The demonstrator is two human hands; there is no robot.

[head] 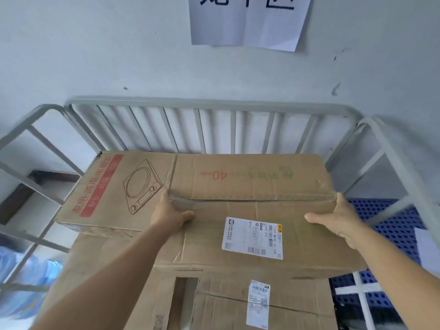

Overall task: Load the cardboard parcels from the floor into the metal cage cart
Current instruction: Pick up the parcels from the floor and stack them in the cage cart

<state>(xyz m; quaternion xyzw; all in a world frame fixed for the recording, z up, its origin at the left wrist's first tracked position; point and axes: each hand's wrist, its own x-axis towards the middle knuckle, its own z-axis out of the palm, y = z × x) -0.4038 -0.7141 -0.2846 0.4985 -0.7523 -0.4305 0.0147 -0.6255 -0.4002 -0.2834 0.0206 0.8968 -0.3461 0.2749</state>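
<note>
A large brown cardboard parcel [257, 186] with a white shipping label lies on top of a stack inside the grey metal cage cart [204, 103]. My left hand [170, 214] holds its left side, thumb on the top face and fingers over the edge. My right hand [338, 216] holds its right side the same way. To its left lies a flat box [104, 186] printed with a cooktop drawing and a red stripe. Below are more parcels, one [238, 303] with a small label at the bottom middle.
The cart stands against a pale wall with a paper sign [247, 20] above. A blue perforated panel [392, 225] shows through the cart's right side. Blue-tinted plastic wrap [23, 282] lies outside the bars at the lower left.
</note>
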